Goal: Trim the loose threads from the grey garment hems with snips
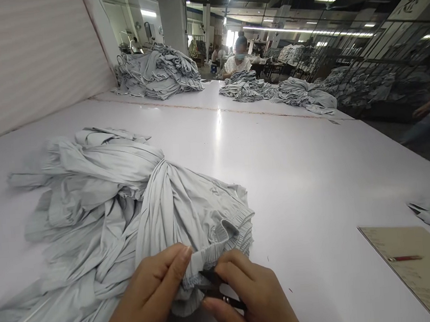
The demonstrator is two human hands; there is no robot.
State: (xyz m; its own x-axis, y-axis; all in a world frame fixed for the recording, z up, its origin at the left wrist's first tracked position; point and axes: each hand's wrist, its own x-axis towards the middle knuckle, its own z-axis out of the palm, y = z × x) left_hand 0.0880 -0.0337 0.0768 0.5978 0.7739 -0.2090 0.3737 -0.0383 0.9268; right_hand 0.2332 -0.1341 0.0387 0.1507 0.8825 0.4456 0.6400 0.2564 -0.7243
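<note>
A bundle of light grey garments (154, 185), gathered tight at its middle, lies on the white table in front of me. Its elastic gathered waistbands or cuffs fan out toward the right. My left hand (153, 283) pinches one elastic edge (203, 255) between thumb and fingers. In my right hand (253, 286) are small black thread snips (220, 290), their blades apart and touching or very close to the seam of that edge. The palm and fingers partly hide the handle of the snips.
A tan sheet (402, 260) with a red pen (405, 258) lies at the right. Grey garment piles (160, 71) stand along the far side, with more (254, 87) at the far right. A pinkish-white sheet (34, 56) hangs at left. A person (239, 56) sits beyond the table.
</note>
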